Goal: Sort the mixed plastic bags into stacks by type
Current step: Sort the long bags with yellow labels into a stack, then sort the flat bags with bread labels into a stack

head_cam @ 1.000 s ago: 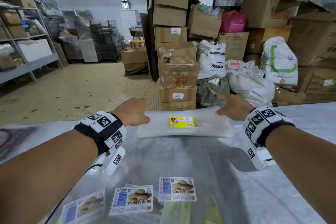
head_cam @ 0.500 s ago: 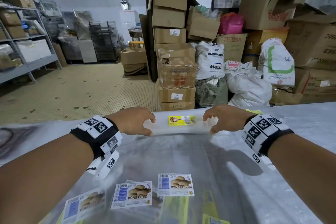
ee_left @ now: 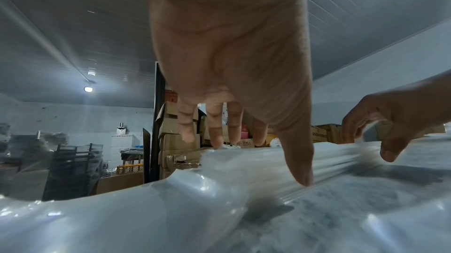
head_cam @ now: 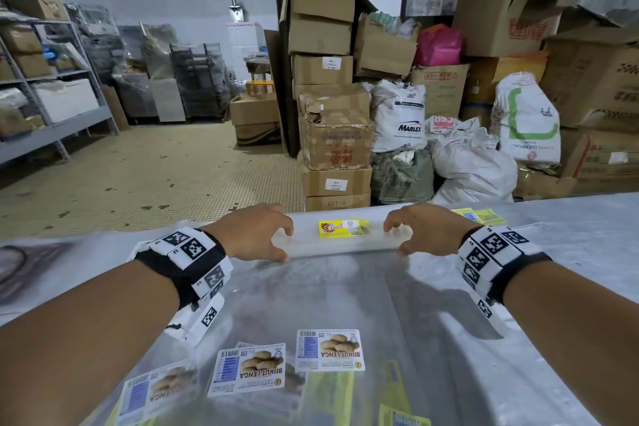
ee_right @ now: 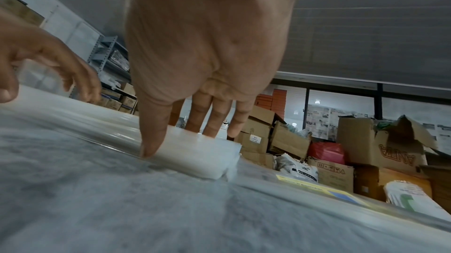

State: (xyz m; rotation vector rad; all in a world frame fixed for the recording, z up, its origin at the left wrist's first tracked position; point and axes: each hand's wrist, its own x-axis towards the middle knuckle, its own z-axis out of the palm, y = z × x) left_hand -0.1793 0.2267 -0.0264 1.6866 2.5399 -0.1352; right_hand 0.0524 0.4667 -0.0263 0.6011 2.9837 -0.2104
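stack: a flat stack of clear bags with a yellow label [head_cam: 343,229] lies at the far edge of the table [head_cam: 570,252], square to the person
long axis: it runs left to right across the person, so each short end points at one hand
left end: the left hand [head_cam: 256,235] arches over this end, thumb [ee_left: 299,164] down at the near edge, fingers [ee_left: 216,137] spread over the far edge
right end: the right hand [head_cam: 420,230] mirrors it, thumb [ee_right: 150,141] planted at the near edge, fingers [ee_right: 212,122] resting on top of the end
grasp: both hands are spread and only loosely bent; they bracket and touch the stack, but i can't see either one closed round it
nearer hand: neither, from where i stand; the stack sits between the two, about evenly
my read: they look to be squaring the stack, and any lift would have to be a two-ended one
near side: loose bags with biskut lenga labels [head_cam: 330,349] lie well apart from it, close to the person, unsorted
far right: yellow-labelled bags [head_cam: 479,216] lie just beyond the right hand
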